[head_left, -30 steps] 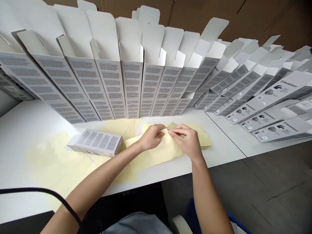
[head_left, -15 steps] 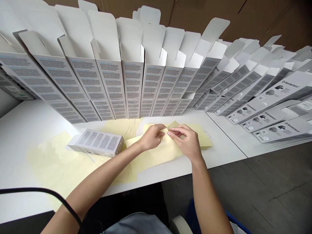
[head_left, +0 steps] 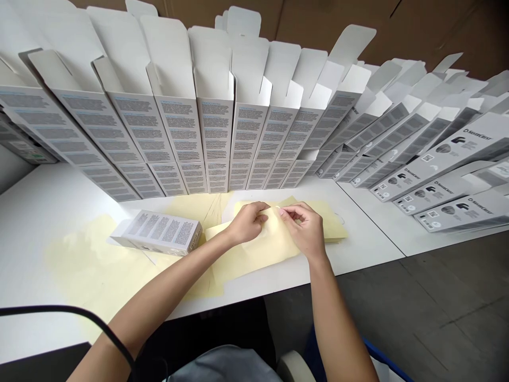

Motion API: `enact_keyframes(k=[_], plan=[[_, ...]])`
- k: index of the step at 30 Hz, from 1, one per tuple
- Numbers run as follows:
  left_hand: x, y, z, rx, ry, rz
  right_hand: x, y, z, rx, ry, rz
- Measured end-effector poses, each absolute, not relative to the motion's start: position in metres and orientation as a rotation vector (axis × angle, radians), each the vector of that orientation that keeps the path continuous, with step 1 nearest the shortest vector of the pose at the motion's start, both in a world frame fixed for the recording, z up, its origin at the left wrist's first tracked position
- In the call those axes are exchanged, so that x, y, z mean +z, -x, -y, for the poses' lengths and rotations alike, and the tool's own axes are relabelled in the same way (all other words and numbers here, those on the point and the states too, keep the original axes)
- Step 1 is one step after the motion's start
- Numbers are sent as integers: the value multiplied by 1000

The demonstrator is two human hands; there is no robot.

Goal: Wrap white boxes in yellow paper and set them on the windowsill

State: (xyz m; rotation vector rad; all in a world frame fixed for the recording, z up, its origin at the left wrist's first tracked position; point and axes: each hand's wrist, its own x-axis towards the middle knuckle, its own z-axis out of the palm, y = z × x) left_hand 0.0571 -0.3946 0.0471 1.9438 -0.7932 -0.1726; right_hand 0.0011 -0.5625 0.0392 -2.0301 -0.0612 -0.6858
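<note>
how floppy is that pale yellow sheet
The pale yellow sheet looks thin and probably floppy: it curls up between the left hand and right hand. It is likely very light, and may slide easily if pushed across the white table.

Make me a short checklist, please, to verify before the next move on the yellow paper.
Left hand on the pale yellow paper sheet: ok.
Right hand pinching the sheet's upper part: ok.
White printed rectangular carton lying apart from both hands: ok.
Tall open white cardboard cartons standing upright, apart from the hands: ok.
Thin black cable across the left forearm: not ok.
Small white speck at the right fingertips: cannot tell what it is.
</note>
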Motion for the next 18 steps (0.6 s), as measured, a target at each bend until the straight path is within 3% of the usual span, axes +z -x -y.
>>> enact_keyframes(k=[9, 18], plan=[[25, -67, 403, -181, -2123, 552, 17, -16, 580, -711, 1687, -228], [50, -50, 398, 173, -2565, 895, 13, -12, 573, -769, 1497, -314]])
